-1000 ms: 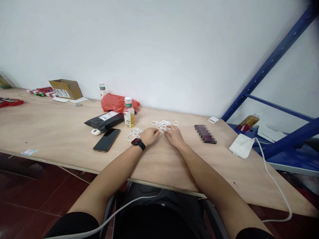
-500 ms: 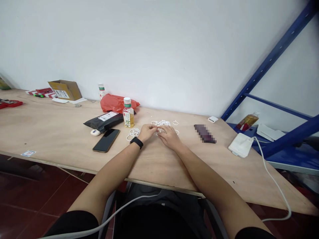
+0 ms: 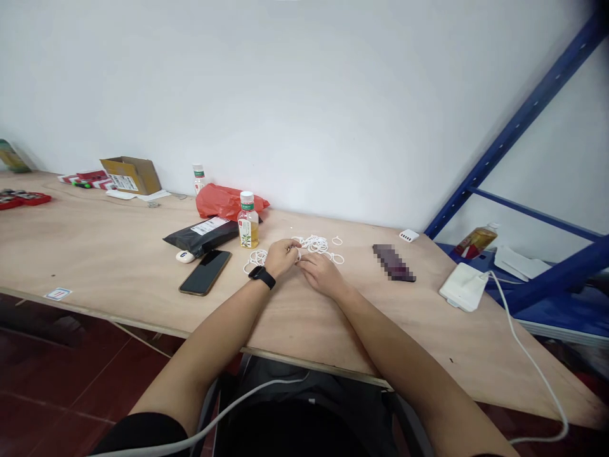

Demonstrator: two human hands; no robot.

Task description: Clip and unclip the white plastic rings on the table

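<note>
My left hand (image 3: 281,256), with a black watch on its wrist, and my right hand (image 3: 320,271) meet fingertip to fingertip on the plywood table (image 3: 118,266). Their fingers pinch together on a small white ring (image 3: 297,254). A heap of white rings (image 3: 316,243) lies just beyond my hands. A second, smaller cluster of white rings (image 3: 257,257) sits to the left of my left hand.
A black phone (image 3: 205,271), a small white object (image 3: 184,256), a black parcel (image 3: 202,233), a yellow drink bottle (image 3: 248,220) and a red bag (image 3: 226,200) lie to the left. A dark blurred object (image 3: 394,263), a white box (image 3: 464,287) with cable and blue shelving (image 3: 523,120) stand right.
My right hand has drawn back from the heap of rings toward my left hand, and the two hands now meet, pinching a ring between them.
</note>
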